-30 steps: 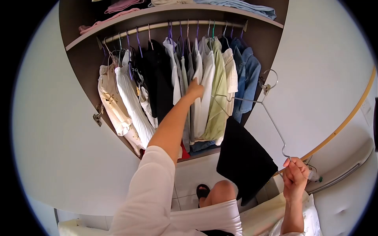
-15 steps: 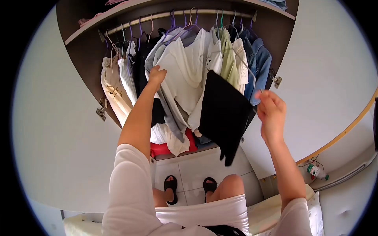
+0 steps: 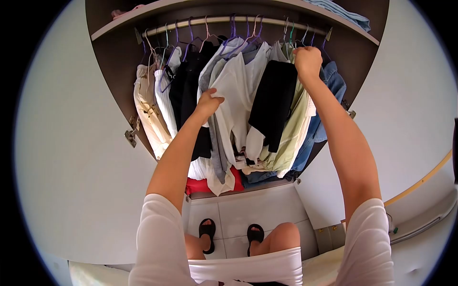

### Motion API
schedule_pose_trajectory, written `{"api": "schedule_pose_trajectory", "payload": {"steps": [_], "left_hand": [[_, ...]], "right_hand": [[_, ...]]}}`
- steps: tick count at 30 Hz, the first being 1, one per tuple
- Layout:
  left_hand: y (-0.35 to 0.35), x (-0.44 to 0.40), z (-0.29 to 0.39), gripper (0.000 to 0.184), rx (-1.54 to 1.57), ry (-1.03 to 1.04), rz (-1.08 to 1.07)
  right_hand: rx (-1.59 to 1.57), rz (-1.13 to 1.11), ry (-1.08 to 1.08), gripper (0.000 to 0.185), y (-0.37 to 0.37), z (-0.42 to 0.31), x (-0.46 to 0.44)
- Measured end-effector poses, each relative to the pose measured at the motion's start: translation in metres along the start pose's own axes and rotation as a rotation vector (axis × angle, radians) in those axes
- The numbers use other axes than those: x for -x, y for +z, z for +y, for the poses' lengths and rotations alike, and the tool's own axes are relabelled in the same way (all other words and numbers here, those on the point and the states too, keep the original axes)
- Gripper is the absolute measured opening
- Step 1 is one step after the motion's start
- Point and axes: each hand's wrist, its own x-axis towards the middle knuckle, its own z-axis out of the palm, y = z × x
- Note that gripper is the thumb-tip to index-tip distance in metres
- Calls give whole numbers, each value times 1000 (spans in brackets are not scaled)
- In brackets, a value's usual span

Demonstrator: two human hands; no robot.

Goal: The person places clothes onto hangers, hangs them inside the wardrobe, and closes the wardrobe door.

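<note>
My left hand (image 3: 208,106) is closed on the edge of a white long-sleeved shirt (image 3: 232,88), which hangs beside grey clothes. Up near the rail, my right hand (image 3: 308,63) is closed round a hanger that its fingers mostly hide. From this hanger a black garment (image 3: 273,97) drapes in front of the white shirt and a light green shirt (image 3: 292,136). Whether the black garment is trousers or something else I cannot tell. Whether the hanger's hook touches the rail (image 3: 217,20) is hidden by my hand.
Blue denim clothes (image 3: 334,78) hang at the right end, a beige garment (image 3: 149,114) at the left. Purple hangers (image 3: 191,33) line the rail. Red cloth (image 3: 202,186) lies on the wardrobe floor. White doors (image 3: 95,190) stand open on both sides; folded clothes (image 3: 341,12) lie on the shelf above.
My right hand has moved up and inward from the right, bringing the hanger and black garment in among the hanging clothes. My left hand stays at the white shirt. The view has shifted slightly.
</note>
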Motion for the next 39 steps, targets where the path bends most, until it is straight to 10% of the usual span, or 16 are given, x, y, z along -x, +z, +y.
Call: {"api": "schedule_pose_trajectory", "payload": {"steps": [13, 15, 17, 21, 24, 29, 39], "left_hand": [[47, 31, -5, 48, 180, 103, -205], [68, 37, -3, 46, 227, 162, -248], [93, 40, 1, 45, 228, 172, -293], [152, 20, -10, 46, 189, 406, -308], [157, 23, -6, 47, 164, 399, -320], [147, -6, -18, 66, -346, 487, -186], [15, 9, -20, 77, -895, -82, 28]], "right_hand": [[349, -334, 43, 32, 58, 47, -28], [405, 227, -610, 41, 49, 55, 9], [304, 261, -789, 50, 22, 42, 52], [247, -539, 111, 30, 29, 91, 87], [128, -320, 213, 27, 33, 120, 90], [383, -232, 76, 24, 18, 141, 80], [580, -186, -126, 20, -8, 180, 50]]}}
